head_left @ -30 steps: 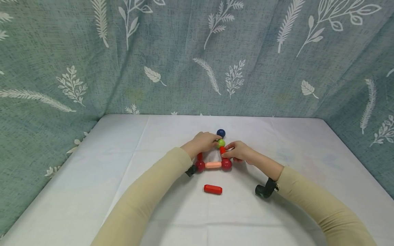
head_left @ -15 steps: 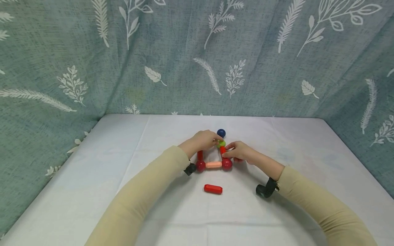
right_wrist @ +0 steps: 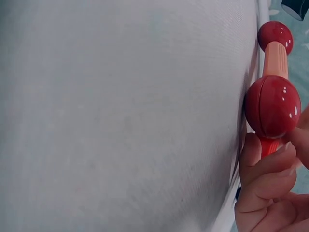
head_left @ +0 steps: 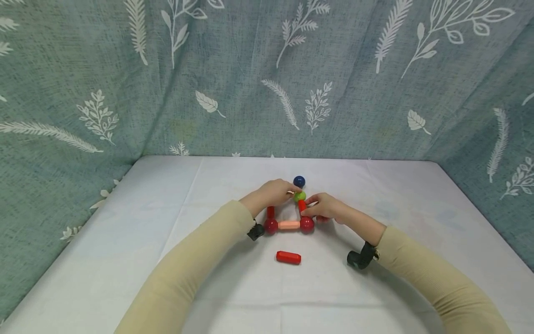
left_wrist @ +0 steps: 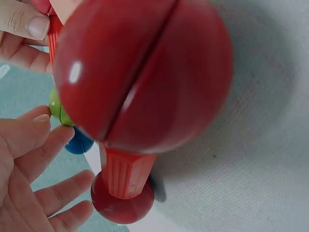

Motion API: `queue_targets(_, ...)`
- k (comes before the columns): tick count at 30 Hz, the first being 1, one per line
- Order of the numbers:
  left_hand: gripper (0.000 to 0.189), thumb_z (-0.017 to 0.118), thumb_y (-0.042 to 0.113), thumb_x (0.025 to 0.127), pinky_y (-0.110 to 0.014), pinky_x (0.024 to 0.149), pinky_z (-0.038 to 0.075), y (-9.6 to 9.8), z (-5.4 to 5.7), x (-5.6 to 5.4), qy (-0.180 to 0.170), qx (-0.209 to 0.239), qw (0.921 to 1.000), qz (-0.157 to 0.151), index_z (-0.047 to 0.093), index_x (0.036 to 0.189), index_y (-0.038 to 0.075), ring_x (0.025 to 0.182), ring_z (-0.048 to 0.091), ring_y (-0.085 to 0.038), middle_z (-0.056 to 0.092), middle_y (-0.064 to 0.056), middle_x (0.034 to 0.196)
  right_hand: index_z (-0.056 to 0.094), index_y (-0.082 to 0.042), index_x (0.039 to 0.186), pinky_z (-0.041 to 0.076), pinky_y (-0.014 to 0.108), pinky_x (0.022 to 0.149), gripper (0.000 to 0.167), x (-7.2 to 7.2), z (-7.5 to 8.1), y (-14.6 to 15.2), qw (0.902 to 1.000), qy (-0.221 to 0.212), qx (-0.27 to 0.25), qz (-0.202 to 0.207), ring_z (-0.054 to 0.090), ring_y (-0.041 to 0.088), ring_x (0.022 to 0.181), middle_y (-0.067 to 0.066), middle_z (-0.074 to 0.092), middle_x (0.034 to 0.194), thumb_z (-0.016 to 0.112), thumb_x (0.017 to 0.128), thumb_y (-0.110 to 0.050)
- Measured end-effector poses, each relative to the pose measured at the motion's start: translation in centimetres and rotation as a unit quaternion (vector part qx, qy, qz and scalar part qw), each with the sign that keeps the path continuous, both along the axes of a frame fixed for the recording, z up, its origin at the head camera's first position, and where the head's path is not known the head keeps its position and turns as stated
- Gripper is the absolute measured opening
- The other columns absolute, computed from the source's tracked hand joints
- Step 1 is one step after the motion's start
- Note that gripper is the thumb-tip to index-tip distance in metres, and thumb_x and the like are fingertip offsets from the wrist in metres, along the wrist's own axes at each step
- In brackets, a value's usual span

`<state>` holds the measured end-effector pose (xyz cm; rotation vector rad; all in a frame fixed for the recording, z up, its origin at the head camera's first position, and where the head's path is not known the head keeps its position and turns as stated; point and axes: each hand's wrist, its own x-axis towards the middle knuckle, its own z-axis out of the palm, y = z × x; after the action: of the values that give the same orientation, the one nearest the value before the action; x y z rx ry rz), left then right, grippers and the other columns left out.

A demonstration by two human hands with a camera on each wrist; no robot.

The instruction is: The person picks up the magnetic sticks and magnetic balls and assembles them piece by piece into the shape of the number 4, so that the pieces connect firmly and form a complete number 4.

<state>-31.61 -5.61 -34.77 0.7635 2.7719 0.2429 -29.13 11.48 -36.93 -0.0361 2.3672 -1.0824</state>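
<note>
Thumb and index finger of my left hand pinch a lime-green ball; the left wrist view shows its other fingers spread. My right hand grips a red ridged rod running from the green ball to a glossy red ball. From there a peach rod leads to a second red ball. Another red rod extends back from that one, its far end hidden behind the left hand. In the left wrist view, a farther red ball sits at its end.
A dark blue ball sits just behind the green one. Nearer the front, a loose red rod lies on the white tablecloth. Black wrist cameras hang low by the hands. A patterned curtain encloses the table's back and sides.
The left fingertips have shifted slightly on the green ball, and the left forearm has moved a little to the left. The right hand keeps its hold on the red rod.
</note>
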Motion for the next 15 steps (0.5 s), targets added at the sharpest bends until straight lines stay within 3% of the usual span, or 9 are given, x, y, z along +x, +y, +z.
queue_targets(9,0.036,0.048,0.015,0.095,-0.035,0.092,0.041,-0.35,-0.01,0.45,-0.007,0.01,0.9999,-0.007,0.053,0.13,0.023,0.11,0.053,-0.02,0.054,-0.006,0.13,0.046,-0.002,0.127,0.035,0.021,0.053,0.051,-0.1,0.14,0.36,0.9999,-0.012,0.001,-0.002,0.045,0.013,0.055,0.002,0.055,0.074,0.064,0.084,-0.024)
queue_targets(15,0.039,0.049,0.017,0.095,-0.035,0.093,0.041,-0.42,-0.37,0.57,-0.022,0.012,0.9997,-0.004,0.049,0.133,0.024,0.108,0.052,-0.02,0.052,-0.005,0.132,0.044,-0.001,0.127,0.034,0.021,0.051,0.053,-0.06,0.01,0.23,0.9999,-0.012,-0.001,0.001,0.044,0.013,0.054,0.001,0.052,0.07,0.064,0.083,-0.024)
